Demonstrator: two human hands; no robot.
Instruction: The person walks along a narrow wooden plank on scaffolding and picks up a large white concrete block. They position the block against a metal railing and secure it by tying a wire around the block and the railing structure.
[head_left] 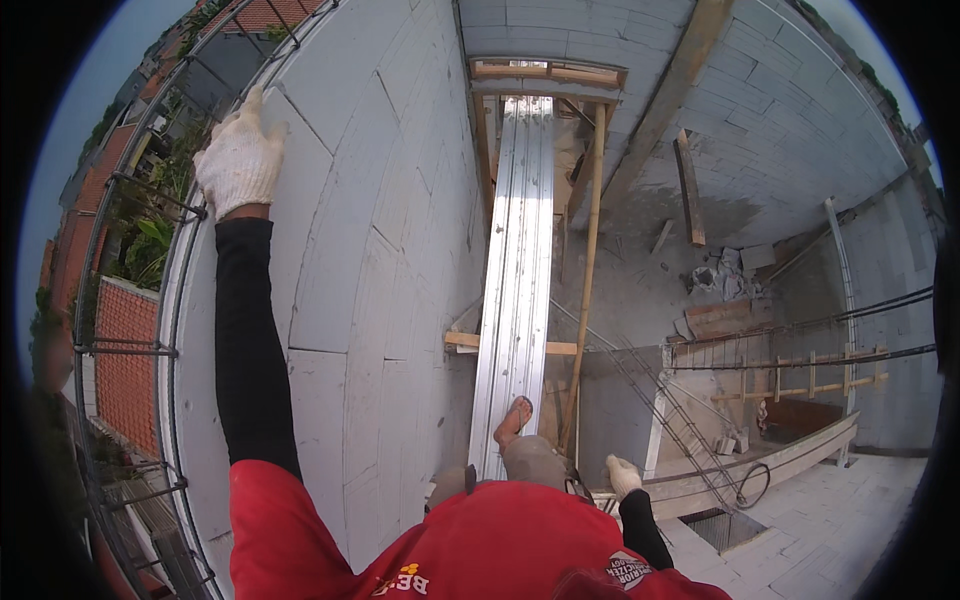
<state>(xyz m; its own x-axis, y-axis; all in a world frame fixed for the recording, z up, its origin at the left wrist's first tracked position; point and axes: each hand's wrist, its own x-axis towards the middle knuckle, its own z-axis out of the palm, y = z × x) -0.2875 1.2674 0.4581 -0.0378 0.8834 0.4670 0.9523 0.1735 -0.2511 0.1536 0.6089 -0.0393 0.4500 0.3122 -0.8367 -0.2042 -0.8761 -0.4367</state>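
Left grip (240,160) flat on block wall (370,250) — unfinished room.

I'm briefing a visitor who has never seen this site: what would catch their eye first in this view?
First, the left hand in a white work glove, stretched up and pressed on top of the pale block wall at upper left. Next, the long shiny metal planks running down the middle, with a sandalled foot on their near end. Lower right, the gloved right hand hangs beside the rebar cage, high above the floor.

Pale grey block wall (370,230), upright, with steel rebar cage (172,290) along its top.
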